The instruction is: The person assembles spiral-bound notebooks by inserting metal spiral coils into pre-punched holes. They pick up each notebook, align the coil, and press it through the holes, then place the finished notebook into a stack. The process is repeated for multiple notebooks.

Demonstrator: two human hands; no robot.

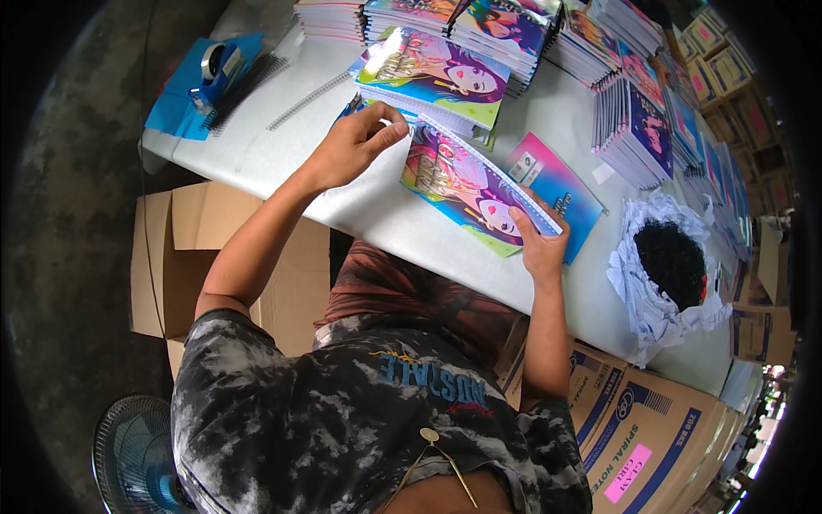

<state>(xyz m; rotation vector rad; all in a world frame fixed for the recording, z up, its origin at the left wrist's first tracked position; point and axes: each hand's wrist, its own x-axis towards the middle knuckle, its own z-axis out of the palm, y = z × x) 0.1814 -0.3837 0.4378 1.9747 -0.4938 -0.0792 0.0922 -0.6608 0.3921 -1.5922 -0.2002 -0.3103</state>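
Note:
My right hand [541, 242] grips the right end of a notebook [458, 184] with a colourful drawn figure on its cover, thumb on top. A white perforated page edge runs along the notebook's upper side. Beside its left end, my left hand [364, 144] is curled, thumb and fingertips close together; anything between them is too small to make out. Partly under the held notebook lies a pink and blue notebook [565, 201]. Just beyond, a stack of notebooks [437, 77] with the same cover stands on the white table [360, 206].
Loose black wire coils [244, 94] and a blue tape dispenser [214, 73] lie at the far left. More notebook stacks [634, 128] stand at the right. A paper-lined heap of black scraps [668, 264] sits near the right edge. Cardboard boxes [655, 428] and a fan [133, 454] flank me.

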